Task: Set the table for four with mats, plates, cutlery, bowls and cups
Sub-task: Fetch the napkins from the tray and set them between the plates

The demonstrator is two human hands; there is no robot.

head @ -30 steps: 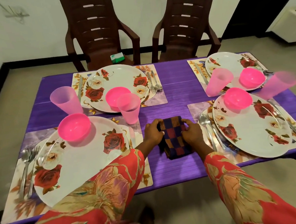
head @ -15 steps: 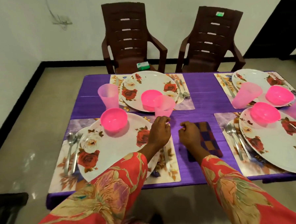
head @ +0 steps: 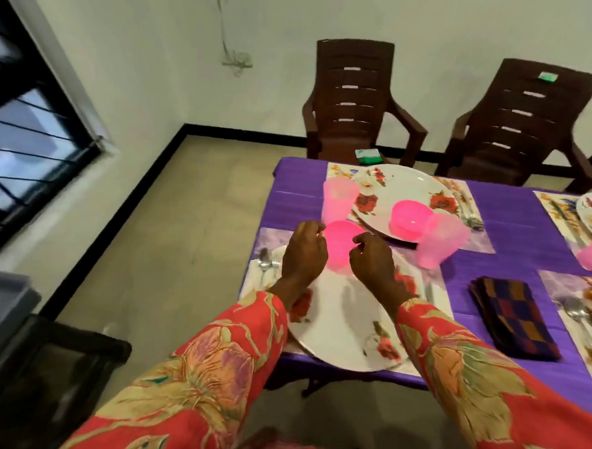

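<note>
Two hands hover over the near-left place setting, one at each side of a pink bowl (head: 340, 246) that sits on the far part of a white rose-patterned plate (head: 337, 325). The left hand (head: 304, 254) is at the bowl's left rim and the right hand (head: 372, 263) at its right, both with fingers loosely curled; whether they actually touch the bowl cannot be told, and neither clearly holds anything. What the bowl holds is hidden by the hands. The plate lies on a floral mat (head: 432, 296), with a spoon (head: 265, 260) to its left, handle running toward the near edge.

Beyond it, a second plate (head: 402, 188) carries another pink bowl (head: 411, 220), upright and seemingly empty. One pink cup (head: 339, 198) stands mouth-up at that plate's left, and another pink tumbler (head: 439, 239) stands at its near right. Cutlery (head: 466, 205) lies along the right side of this plate, long axis running from the far edge toward the near one.

On the purple tablecloth (head: 514, 223), a folded checked cloth (head: 514, 319) lies flat between the left and right settings, its long axis running near to far, slightly slanted. More mats, plates and a cup show at the right border. Two brown chairs (head: 353, 97) stand at the far side.
</note>
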